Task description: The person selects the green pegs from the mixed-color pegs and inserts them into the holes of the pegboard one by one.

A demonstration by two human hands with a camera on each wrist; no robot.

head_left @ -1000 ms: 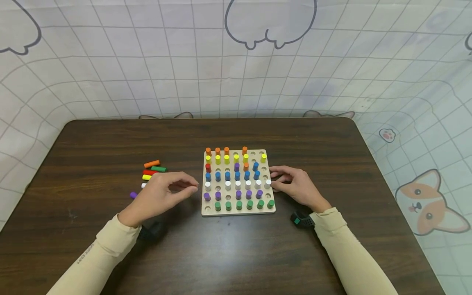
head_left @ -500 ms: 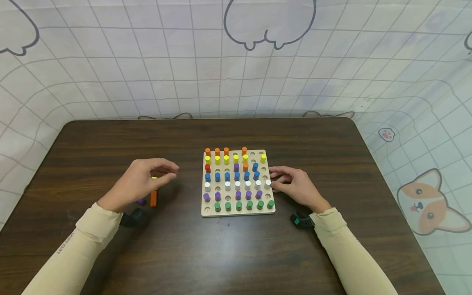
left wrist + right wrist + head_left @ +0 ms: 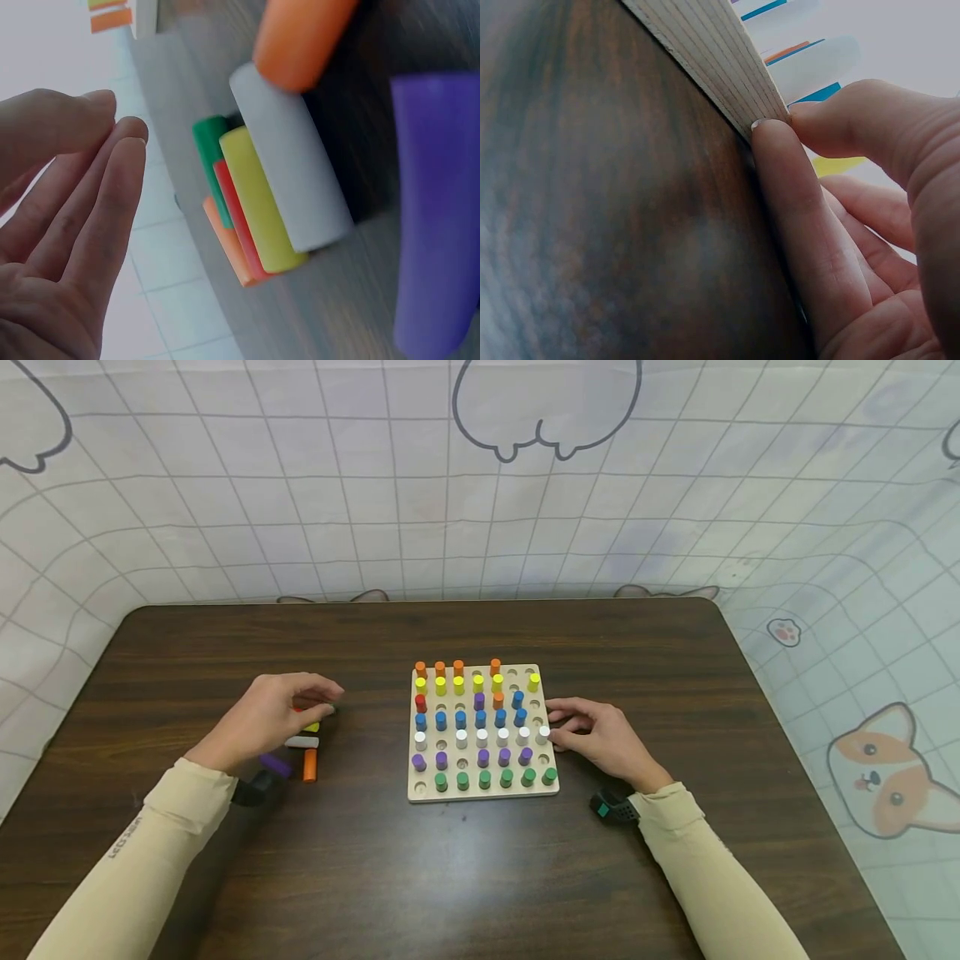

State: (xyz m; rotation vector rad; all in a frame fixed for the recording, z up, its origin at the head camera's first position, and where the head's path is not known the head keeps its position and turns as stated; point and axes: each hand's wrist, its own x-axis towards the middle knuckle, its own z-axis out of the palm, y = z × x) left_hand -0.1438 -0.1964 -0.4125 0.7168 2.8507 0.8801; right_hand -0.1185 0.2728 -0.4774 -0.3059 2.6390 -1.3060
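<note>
My left hand (image 3: 273, 714) hovers over loose coloured pegs to the left of the pegboard (image 3: 467, 796). In the left wrist view its thumb and fingertips are close together, with nothing visible between them. Below and beside it lie a white peg (image 3: 292, 157), a yellow peg (image 3: 259, 195), a green peg (image 3: 212, 169), a red peg (image 3: 238, 217), a purple peg (image 3: 439, 210) and orange pegs (image 3: 304, 37). The right hand (image 3: 596, 735) rests against the board's right edge, thumb and fingertip touching its side (image 3: 712, 60). Coloured pegs stand in rows on the board, among several bare holes.
The dark wooden table (image 3: 480, 877) carries the board near its middle. A pale grid-patterned cloth (image 3: 420, 485) with cartoon drawings hangs behind and at the sides. A black wrist device (image 3: 613, 807) sits on the right wrist.
My left hand has moved left, away from the board and back over the loose pegs. An orange peg near it has come into view. My right hand stays at the board's edge.
</note>
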